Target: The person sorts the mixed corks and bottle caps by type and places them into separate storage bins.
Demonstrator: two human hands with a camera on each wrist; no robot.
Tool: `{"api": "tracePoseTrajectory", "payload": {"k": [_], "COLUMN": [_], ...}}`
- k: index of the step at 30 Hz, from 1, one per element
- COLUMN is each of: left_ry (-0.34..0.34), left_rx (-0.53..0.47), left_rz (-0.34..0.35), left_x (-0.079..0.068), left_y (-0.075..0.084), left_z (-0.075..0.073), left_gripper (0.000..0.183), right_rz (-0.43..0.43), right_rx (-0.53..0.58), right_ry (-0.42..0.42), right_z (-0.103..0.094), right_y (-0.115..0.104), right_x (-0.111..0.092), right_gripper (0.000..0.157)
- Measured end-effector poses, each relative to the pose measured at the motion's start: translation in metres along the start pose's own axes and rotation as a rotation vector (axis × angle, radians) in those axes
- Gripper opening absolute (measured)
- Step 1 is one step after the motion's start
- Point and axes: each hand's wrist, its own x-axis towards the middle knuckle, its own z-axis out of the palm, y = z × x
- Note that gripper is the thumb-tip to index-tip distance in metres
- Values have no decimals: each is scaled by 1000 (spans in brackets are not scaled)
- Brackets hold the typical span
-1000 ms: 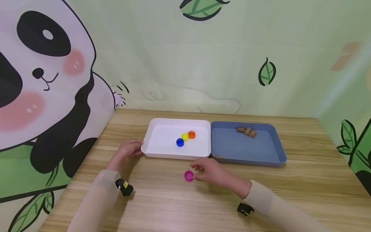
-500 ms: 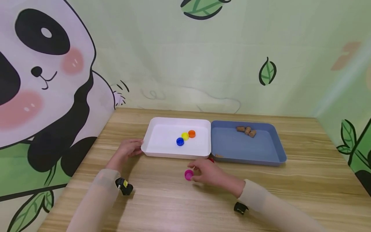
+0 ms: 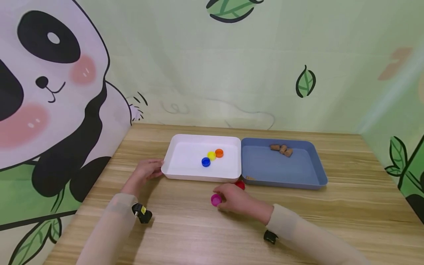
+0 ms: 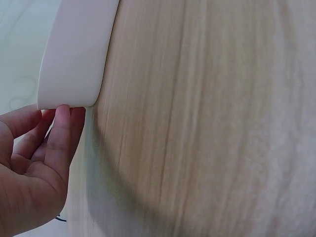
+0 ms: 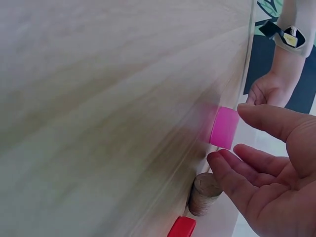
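Note:
In the head view my right hand (image 3: 236, 198) reaches around a pink bottle cap (image 3: 216, 200) on the wooden table. In the right wrist view the thumb tip is at one side of the cap (image 5: 224, 127), the fingertips just below the other, with a gap. Beside those fingers sit a cork (image 5: 202, 195), hidden in the head view, and a red cap (image 3: 240, 184). My left hand (image 3: 148, 169) touches the left end of the white tray (image 3: 185, 175) with extended fingertips. Inside that tray lie blue (image 3: 206, 162), yellow (image 3: 211, 155) and orange (image 3: 219, 153) caps.
A blue-grey tray (image 3: 281, 169) stands against the white tray's right side. Brown corks (image 3: 283, 149) lie near its back wall, and another brown piece (image 3: 250, 178) shows at its front left. Behind the table rises a wall printed with a panda and leaves.
My right hand has shifted left, bringing its thumb and fingers around the pink cap. The red cap has come into view behind it. My left hand and both trays stay put.

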Motion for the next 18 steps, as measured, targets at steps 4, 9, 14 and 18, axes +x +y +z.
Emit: {"api": "tracePoseTrajectory", "payload": {"k": [4, 9, 14, 18], "left_ry": [0, 6, 15, 22], "left_rx": [8, 17, 50, 70], "left_rz": [-2, -10, -28, -52], "left_x": [-1, -2, -1, 0], "left_y": [0, 0, 2, 3], "left_z": [0, -1, 0, 0], "left_gripper": [48, 48, 48, 47], "right_rz": [-42, -64, -49, -26], "right_rx": [-62, -102, -56, 31], "right_ry": [9, 19, 40, 59], "right_z": [3, 5, 1, -8], "right_y": [1, 0, -1, -4], "right_x": [2, 4, 3, 2], "right_gripper": [42, 38, 40, 40]}}
